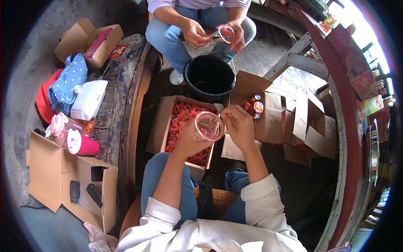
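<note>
My left hand [187, 137] is wrapped round a clear plastic cup [209, 126] with a coloured print on its side. The cup's round mouth faces up toward me. At the cup's right rim, my right hand [240, 125] is closed in a pinch; whatever its fingertips hold is too small to make out. Beneath both hands stands an open cardboard box [158, 131] filled with crumpled red scraps [181, 116]. Just beyond it is a black bucket [210, 93].
Opposite me, a seated person's hands [194, 34] hold another printed cup [226, 33]. Right of the bucket, an open carton [268, 115] contains several small cups [258, 107]. A patterned bench [113, 126] runs along the left, bearing bags, a pink tumbler [84, 143] and boxes. A wooden rack [336, 75] borders the right.
</note>
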Demonstrator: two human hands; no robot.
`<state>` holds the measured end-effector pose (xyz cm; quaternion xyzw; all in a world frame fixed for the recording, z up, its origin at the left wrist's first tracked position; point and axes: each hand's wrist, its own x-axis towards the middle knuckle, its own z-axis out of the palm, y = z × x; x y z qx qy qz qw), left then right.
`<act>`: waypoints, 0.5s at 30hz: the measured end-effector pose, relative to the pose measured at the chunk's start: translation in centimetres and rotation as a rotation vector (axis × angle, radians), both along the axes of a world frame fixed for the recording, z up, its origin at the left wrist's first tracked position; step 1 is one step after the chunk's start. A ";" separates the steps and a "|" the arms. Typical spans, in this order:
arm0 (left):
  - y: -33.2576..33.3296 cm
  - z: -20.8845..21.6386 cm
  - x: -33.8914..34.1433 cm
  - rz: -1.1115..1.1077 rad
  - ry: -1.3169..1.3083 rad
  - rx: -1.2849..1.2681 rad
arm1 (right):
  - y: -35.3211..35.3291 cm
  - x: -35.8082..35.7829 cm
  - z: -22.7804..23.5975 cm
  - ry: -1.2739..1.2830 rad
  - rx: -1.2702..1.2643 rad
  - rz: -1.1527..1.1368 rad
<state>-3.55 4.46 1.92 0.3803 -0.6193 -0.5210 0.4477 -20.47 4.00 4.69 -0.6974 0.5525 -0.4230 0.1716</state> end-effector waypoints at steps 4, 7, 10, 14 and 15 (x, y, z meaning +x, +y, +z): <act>0.1 -1.0 -0.2 -0.054 0.047 -0.065 | -0.3 0.0 0.2 -0.033 -0.026 -0.004; 0.1 -1.0 0.0 -0.015 0.021 -0.025 | -0.2 0.3 0.5 -0.116 0.012 -0.009; -0.2 -1.1 0.0 0.142 0.044 -0.036 | -0.1 0.3 0.6 -0.197 0.087 -0.013; -0.7 -1.4 0.6 0.337 0.048 -0.036 | -0.6 0.5 -0.7 -0.256 0.067 -0.023; -0.7 -1.3 0.7 0.368 0.057 -0.024 | -0.7 0.5 -1.0 -0.267 0.074 -0.035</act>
